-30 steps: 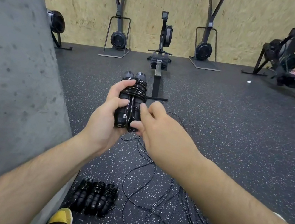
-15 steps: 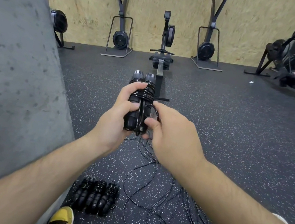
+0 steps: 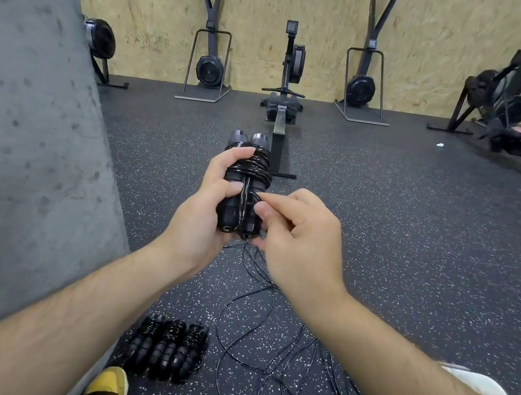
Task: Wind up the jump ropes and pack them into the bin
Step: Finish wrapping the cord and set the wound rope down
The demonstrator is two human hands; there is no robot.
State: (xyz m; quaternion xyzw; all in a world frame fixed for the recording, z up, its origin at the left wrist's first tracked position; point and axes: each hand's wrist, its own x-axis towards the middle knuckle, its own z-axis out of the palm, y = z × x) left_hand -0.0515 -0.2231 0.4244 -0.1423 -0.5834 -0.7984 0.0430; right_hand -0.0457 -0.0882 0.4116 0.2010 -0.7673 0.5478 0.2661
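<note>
The left hand (image 3: 202, 211) grips a pair of black jump rope handles (image 3: 232, 199) held side by side in front of the person, above the speckled rubber floor (image 3: 403, 229). Their long axis runs away from the person, with the grey end caps pointing toward the rowing machine (image 3: 283, 104) and the cable ends pointing back toward the wrists. The black cable (image 3: 255, 168) is coiled crosswise around the far half of the handles, and one strand runs lengthwise down the groove between them. The right hand (image 3: 300, 242) pinches a strand of that cable between thumb and forefinger, just beside the right-side handle. Below, three wound jump ropes (image 3: 168, 348) lie side by side on the floor near a yellow shoe (image 3: 108, 390), their long axes also pointing away from the person. Loose cables (image 3: 273, 373) sprawl in loops just to their right. A grey concrete wall (image 3: 22, 120) stands on the left.
</note>
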